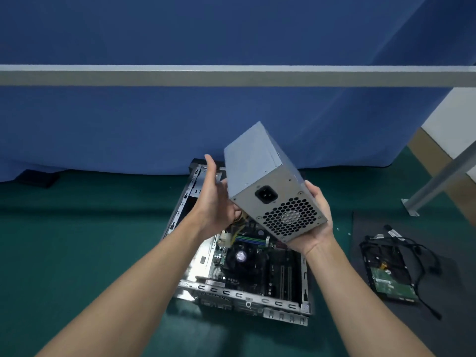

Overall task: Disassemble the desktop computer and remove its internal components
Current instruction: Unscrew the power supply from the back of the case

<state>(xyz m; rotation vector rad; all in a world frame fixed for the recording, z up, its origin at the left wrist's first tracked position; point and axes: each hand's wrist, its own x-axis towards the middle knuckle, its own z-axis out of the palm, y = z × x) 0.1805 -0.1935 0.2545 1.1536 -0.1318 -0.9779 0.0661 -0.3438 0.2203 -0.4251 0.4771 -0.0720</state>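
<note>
Power supply (260,173) is held in the air above the open computer case (247,296), clear of its rim; socket and fan grille are turned toward the camera; the long axis runs up and away from that face, with the far end tipped higher.

Left hand (216,194) is laid against the box's left face; fingers are seen straight and pressed together, pointing upward; the thumb cannot be made out.

Right hand (316,228) is cupped under the lower right corner by the grille; its fingers are curled up the right side, so most of the weight is judged to be carried here.

Yellow wires (238,228) are seen hanging from the low left underside, just below the left hand, down toward the board and fan (242,256); whether they are unplugged cannot be told.

Hard drive (389,274) with its cables is laid on the dark mat (412,253), well right of the case; the right hand is the nearer one to it.

Judgement: if the box is to be set aside there, the swing is to the right, and the wires on the left trail last; a snag on the case is the risk.
</note>
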